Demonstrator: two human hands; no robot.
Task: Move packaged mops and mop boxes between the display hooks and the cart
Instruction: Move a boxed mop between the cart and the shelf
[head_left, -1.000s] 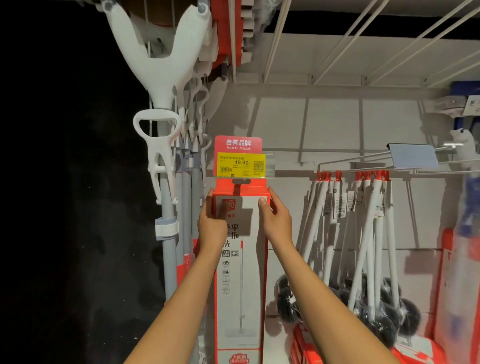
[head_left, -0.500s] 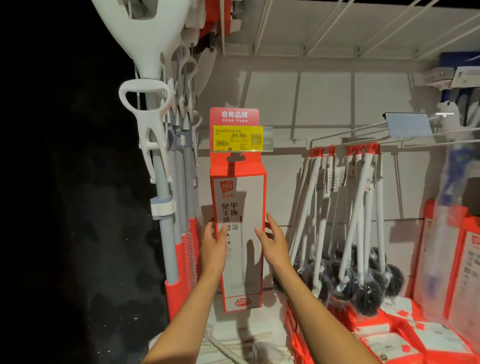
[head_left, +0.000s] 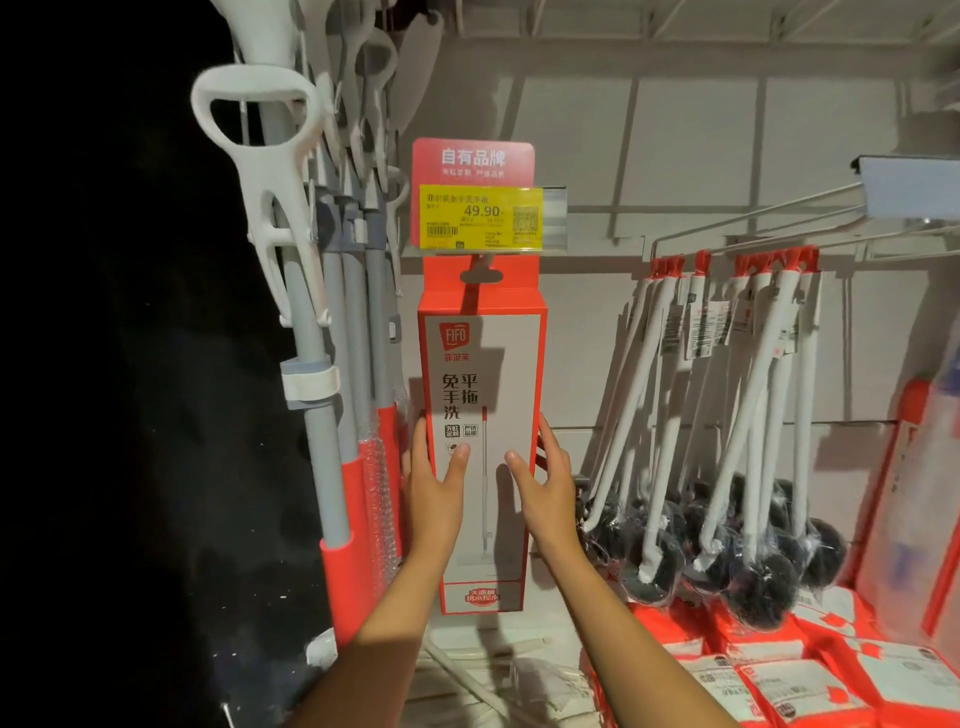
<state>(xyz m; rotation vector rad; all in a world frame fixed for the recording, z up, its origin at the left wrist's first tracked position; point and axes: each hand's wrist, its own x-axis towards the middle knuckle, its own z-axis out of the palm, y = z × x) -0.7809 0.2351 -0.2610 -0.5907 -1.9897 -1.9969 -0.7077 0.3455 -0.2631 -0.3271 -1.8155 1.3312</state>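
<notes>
Mop box hangs upright on display hook under yellow price tag | left hand flat on its left edge, thumb on front; right hand flat on right edge, fingers straight | packaged mops just left; toilet brushes right

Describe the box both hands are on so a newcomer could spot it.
Find the yellow price tag at the display's centre. Directly beneath hangs a tall red-and-white mop box, between grey-handled mops and white-handled brushes. It is the only hanging box.
</notes>
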